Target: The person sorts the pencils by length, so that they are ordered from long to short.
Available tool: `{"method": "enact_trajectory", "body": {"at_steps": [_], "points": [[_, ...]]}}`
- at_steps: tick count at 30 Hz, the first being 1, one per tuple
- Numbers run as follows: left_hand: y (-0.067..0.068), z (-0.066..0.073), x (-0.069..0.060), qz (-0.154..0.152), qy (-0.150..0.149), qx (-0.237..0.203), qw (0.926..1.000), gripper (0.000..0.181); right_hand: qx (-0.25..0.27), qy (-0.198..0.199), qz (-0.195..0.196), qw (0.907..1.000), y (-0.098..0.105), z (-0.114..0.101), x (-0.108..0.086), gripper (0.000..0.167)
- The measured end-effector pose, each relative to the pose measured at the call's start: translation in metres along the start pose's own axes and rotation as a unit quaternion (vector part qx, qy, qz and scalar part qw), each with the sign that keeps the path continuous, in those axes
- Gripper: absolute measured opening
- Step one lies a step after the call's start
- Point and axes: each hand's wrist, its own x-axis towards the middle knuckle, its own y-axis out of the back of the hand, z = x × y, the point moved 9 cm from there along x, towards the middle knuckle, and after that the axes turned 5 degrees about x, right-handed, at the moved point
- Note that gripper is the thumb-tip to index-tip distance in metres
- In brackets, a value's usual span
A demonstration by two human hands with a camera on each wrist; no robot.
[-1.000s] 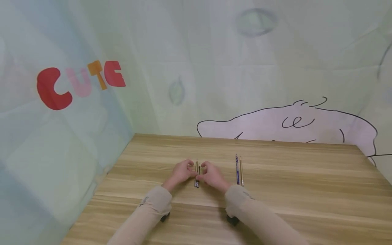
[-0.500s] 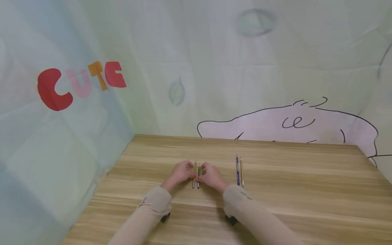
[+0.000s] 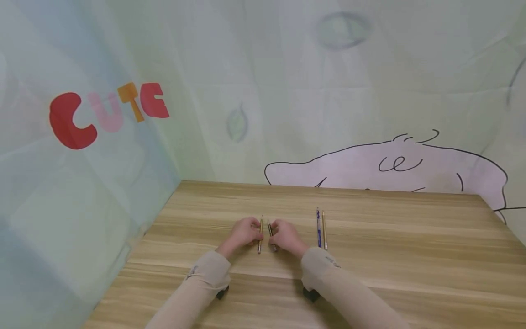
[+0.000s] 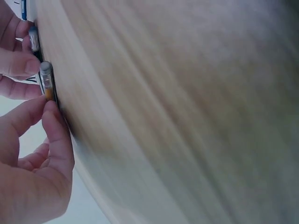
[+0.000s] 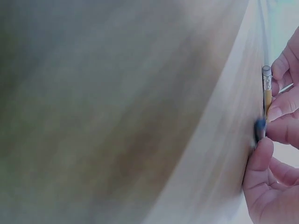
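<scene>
In the head view, my left hand (image 3: 245,231) pinches a yellow pencil (image 3: 260,246), which points away from me. Its metal band and eraser end (image 4: 46,70) show in the left wrist view, just above the fingertips. Across a narrow gap, my right hand (image 3: 286,235) holds a dark pencil (image 3: 270,228) between thumb and fingers, slanted with its near end toward the right. A blurred blue end (image 5: 260,125) of this pencil appears in the right wrist view. The fingers hide much of both pencils.
To the right of my hands, a blue patterned pencil (image 3: 318,230) and a tan pencil (image 3: 324,228) lie side by side on the wooden table (image 3: 390,246). A printed cloth backdrop (image 3: 205,91) rises behind the table and along its left side.
The yellow and dark pencils, close together earlier, have come apart. The yellow one has shifted slightly left with my left hand; the dark one has moved right and tilted in my right hand.
</scene>
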Motion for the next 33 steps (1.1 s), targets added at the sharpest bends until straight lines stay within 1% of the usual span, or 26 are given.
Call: {"method": "enact_trajectory", "body": {"at_steps": [2, 6, 9, 16, 22, 25, 29, 33], "points": [[-0.001, 0.001, -0.001, 0.000, 0.000, -0.001, 1.0000, 0.038, -0.006, -0.004, 0.001, 1.0000, 0.001, 0.000, -0.001, 0.039], [-0.002, 0.003, 0.000, 0.007, -0.010, 0.008, 0.9999, 0.038, -0.005, -0.018, 0.000, 0.9998, 0.002, 0.000, -0.004, 0.037], [-0.002, 0.006, 0.000, 0.017, -0.017, 0.021, 0.9995, 0.037, -0.007, -0.018, 0.003, 0.9998, 0.003, 0.000, -0.005, 0.037], [-0.002, 0.007, 0.001, 0.027, -0.009, 0.048, 0.9984, 0.036, -0.014, -0.005, 0.010, 0.9998, 0.004, -0.001, -0.004, 0.036], [-0.001, 0.009, 0.001, 0.036, -0.013, 0.061, 0.9974, 0.035, -0.003, -0.016, 0.006, 0.9998, 0.004, 0.000, -0.004, 0.036], [0.000, 0.010, 0.000, 0.041, -0.016, 0.064, 0.9970, 0.034, -0.001, -0.015, 0.005, 0.9999, 0.005, 0.001, -0.004, 0.036], [0.000, 0.010, -0.001, 0.039, -0.016, 0.066, 0.9970, 0.034, 0.020, -0.020, -0.001, 0.9996, 0.006, 0.004, -0.006, 0.034], [0.000, 0.009, -0.002, 0.031, -0.008, 0.054, 0.9981, 0.036, 0.048, -0.023, -0.013, 0.9985, 0.007, 0.008, -0.010, 0.032]]}}
